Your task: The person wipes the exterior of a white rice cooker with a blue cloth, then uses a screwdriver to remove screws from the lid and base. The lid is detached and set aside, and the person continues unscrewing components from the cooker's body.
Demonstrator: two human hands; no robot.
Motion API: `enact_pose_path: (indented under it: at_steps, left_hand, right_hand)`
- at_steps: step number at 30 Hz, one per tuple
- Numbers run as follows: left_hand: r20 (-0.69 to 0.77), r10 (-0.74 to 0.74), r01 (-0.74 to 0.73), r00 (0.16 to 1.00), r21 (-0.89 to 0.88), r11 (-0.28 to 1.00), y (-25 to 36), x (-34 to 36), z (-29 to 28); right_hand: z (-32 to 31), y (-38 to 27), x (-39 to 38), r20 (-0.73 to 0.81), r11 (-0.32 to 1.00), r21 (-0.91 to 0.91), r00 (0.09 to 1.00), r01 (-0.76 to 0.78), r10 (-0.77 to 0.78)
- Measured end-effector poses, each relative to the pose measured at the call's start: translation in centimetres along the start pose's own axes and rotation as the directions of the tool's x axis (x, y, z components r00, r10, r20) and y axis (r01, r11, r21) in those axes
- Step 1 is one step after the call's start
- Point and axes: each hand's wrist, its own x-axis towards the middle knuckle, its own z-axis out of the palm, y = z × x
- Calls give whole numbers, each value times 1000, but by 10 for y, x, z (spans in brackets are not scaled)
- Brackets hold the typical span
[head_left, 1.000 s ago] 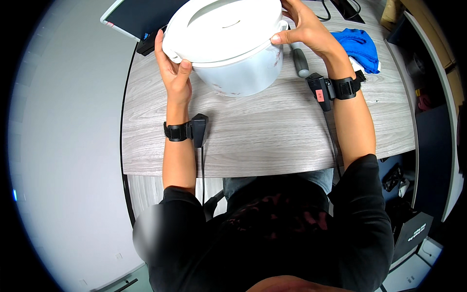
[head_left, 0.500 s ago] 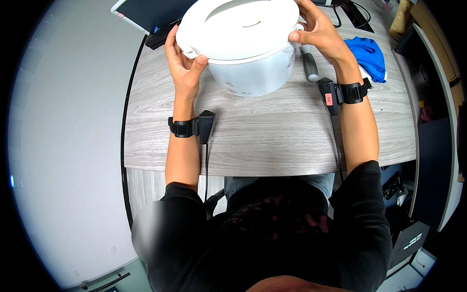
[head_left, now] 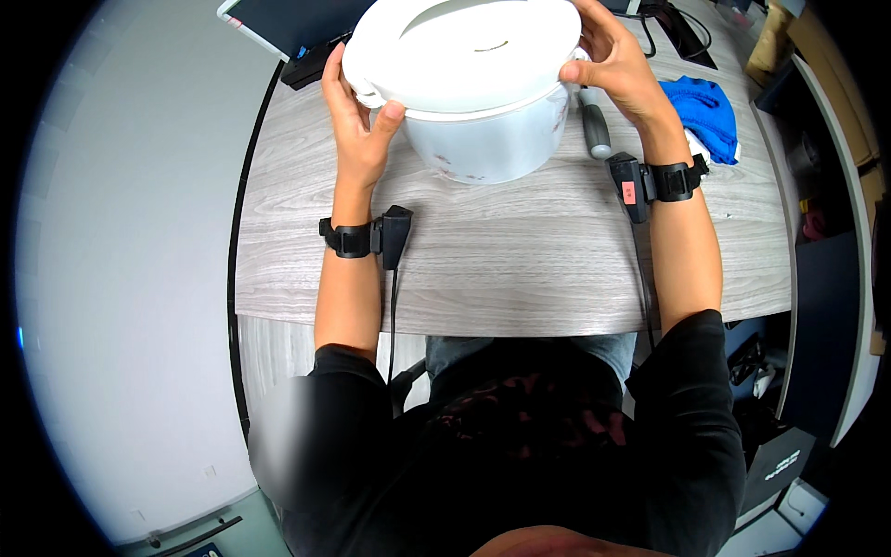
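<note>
A white lidded pot [head_left: 487,144] with small pinkish flower marks stands at the far side of the desk, its top cut off by the upper edge. Its oval white lid [head_left: 455,70] has a raised grip across the middle. My left hand [head_left: 362,130] holds the left side, thumb at the lid's rim by a white side clasp [head_left: 368,96]. On the opposite side my right hand [head_left: 617,70] grips the rim, thumb pointing inward and fingers wrapped behind. Just right of the pot lies a grey-handled tool [head_left: 596,130], its far end partly hidden.
A blue cloth [head_left: 705,116] lies to the right of my right wrist. Behind the pot are a dark screen [head_left: 292,28] at left and black cables [head_left: 691,32] at right. Cords hang from both wrist-worn devices. Shelving [head_left: 826,269] borders the grey wood-grain desk [head_left: 520,269] on the right.
The pot and both hands sit very slightly farther right in the picture, and the whole view has shifted a little. Both hands keep the same hold.
</note>
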Motion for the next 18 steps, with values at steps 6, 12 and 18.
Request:
enact_pose_path:
  at_steps: [6, 12, 18]
  left_hand:
    - [27, 18, -19, 999, 40, 999, 2, 5, -3]
    - [18, 92, -93, 996, 145, 985, 1, 7, -6]
    - [59, 187, -196, 981, 305, 932, 18, 18, -25]
  right_hand:
    - [6, -12, 7, -39, 992, 15, 991, 125, -124]
    - [0, -6, 2, -29, 999, -34, 999, 21, -22]
    - [13, -23, 2, -70, 974, -220, 995, 54, -71]
